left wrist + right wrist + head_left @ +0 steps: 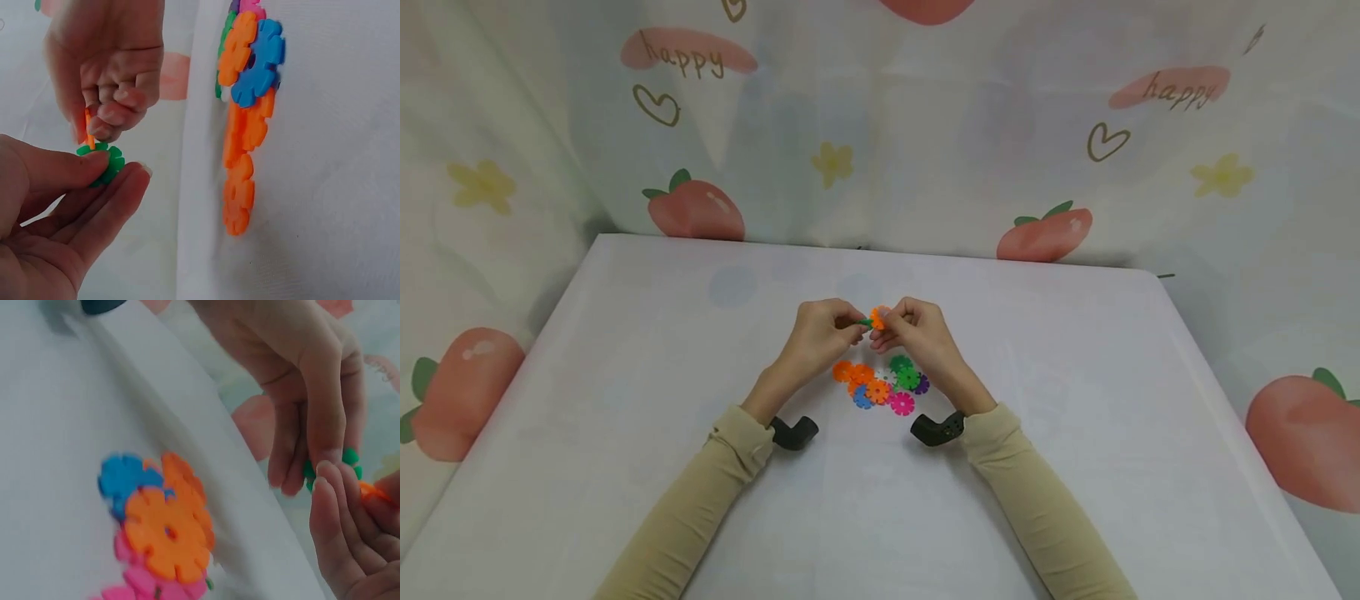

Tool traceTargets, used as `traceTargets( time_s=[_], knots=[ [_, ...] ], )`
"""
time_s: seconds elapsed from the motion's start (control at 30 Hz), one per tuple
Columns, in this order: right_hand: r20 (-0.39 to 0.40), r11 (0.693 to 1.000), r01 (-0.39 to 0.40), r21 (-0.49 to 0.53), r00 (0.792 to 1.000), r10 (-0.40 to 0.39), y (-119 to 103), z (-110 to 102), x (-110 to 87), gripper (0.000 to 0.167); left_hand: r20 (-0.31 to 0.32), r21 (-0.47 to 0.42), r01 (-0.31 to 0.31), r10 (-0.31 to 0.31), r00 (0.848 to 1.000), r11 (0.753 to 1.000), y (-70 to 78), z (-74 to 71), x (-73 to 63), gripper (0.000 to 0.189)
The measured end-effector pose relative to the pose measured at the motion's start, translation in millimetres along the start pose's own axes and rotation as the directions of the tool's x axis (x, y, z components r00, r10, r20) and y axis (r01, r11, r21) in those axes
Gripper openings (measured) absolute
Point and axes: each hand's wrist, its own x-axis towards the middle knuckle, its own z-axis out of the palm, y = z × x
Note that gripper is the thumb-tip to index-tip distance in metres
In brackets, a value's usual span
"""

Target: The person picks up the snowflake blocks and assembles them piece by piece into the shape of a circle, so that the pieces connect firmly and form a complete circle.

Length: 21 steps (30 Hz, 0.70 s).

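Note:
Above the table, my left hand (pixel 822 332) pinches a green notched flower-shaped disc (pixel 115 164) between thumb and fingers. Facing it, my right hand (pixel 921 333) pinches an orange notched disc (pixel 877 317) of the same kind. The two discs meet edge to edge, the orange one standing crosswise to the green in the left wrist view. Fingers hide part of both. Just below the hands lies a loose pile of similar discs: orange (pixel 842 372), blue (pixel 863 397), pink (pixel 902 404), green (pixel 908 378), purple (pixel 923 384) and white.
A white-covered table (pixel 1075 467) spreads around the pile. Black curved wrist devices (pixel 796 433) jut inward from both cuffs, close over the cloth. Behind the far edge hangs a curtain (pixel 910 150) printed with fruit, hearts and flowers.

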Motion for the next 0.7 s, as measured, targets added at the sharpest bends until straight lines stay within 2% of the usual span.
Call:
traceTargets(
  time_s=[0.2, 0.33, 0.37, 0.43, 0.5, 0.6, 0.7],
  knots=[
    [0.029, 0.997, -0.038, 0.063, 0.999, 0.037, 2, 4, 4.2, 0.025, -0.015, 0.048, -0.075, 0.075, 0.997, 0.996, -0.1, -2.4, -1.5, 0.005],
    [0.051, 0.997, -0.059, 0.057, 0.997, 0.056, 4, 5, 6.9, 0.025, -0.009, 0.060, -0.075, 0.075, 0.997, 0.995, 0.5, -8.3, -1.9, 0.004],
    [0.052, 0.997, -0.061, 0.048, 0.997, 0.058, 3, 5, 7.4, 0.025, 0.005, 0.050, -0.051, 0.050, 0.999, 0.997, 1.2, -10.2, -1.6, 0.006],
    [0.048, 0.997, -0.067, 0.025, 0.997, 0.066, 2, 3, 7.4, 0.026, 0.061, 0.002, 0.037, -0.037, 0.997, 0.999, 2.9, -14.4, -0.6, 0.015],
    [0.037, 0.997, -0.071, 0.002, 0.997, 0.071, 0, 0, 6.7, 0.027, 0.144, -0.077, 0.142, -0.130, 0.981, 0.987, 4.8, -18.8, 1.2, 0.025],
    [0.029, 0.996, -0.082, -0.022, 0.996, 0.083, -2, -5, 4.9, 0.027, 0.257, -0.212, 0.291, -0.235, 0.938, 0.933, 5.0, -22.7, 3.4, 0.033],
    [0.043, 0.996, -0.087, -0.036, 0.995, 0.088, -1, -10, 3.0, 0.027, 0.313, -0.318, 0.356, -0.257, 0.914, 0.879, 3.0, -20.3, 4.8, 0.035]
  ],
)
